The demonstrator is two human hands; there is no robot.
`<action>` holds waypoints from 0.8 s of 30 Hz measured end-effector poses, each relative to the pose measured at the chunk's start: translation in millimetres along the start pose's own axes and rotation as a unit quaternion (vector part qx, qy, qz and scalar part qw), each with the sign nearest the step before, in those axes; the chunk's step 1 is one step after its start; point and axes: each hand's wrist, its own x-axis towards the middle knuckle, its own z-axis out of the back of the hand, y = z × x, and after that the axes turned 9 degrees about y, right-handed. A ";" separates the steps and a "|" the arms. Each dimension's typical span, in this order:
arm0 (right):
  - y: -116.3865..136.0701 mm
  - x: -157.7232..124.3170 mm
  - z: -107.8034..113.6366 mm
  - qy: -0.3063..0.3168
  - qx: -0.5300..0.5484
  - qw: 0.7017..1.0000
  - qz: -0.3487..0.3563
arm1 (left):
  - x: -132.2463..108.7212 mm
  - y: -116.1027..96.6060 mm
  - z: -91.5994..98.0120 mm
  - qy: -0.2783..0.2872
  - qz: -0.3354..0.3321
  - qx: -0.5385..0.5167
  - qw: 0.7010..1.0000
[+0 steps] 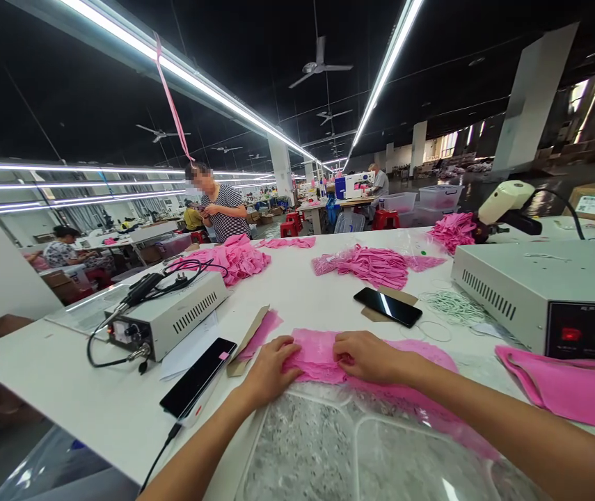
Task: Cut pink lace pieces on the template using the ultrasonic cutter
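Note:
A piece of pink lace fabric [323, 351] lies on the white table [93, 390] in front of me. My left hand [271, 369] rests on its left edge, fingers curled down onto the cloth. My right hand [365, 355] presses on its middle, fingers bent and pinching the lace. The near part of the fabric runs under a clear plastic sheet [339, 445] at the table's front edge.
Two black phones [197, 376] [387, 306] lie on the table. A grey box machine [172, 316] stands at left, a larger one [542, 292] at right. Pink fabric heaps [370, 264] [234, 257] [573, 390], a cardboard piece [248, 337] and elastic loops [448, 306] surround me. Other workers stand and sit beyond.

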 end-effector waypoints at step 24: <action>-1.1 -158.3 -16.2 -0.050 0.061 0.985 -0.154 | 59.2 -98.5 -14.4 0.054 -0.222 0.027 0.973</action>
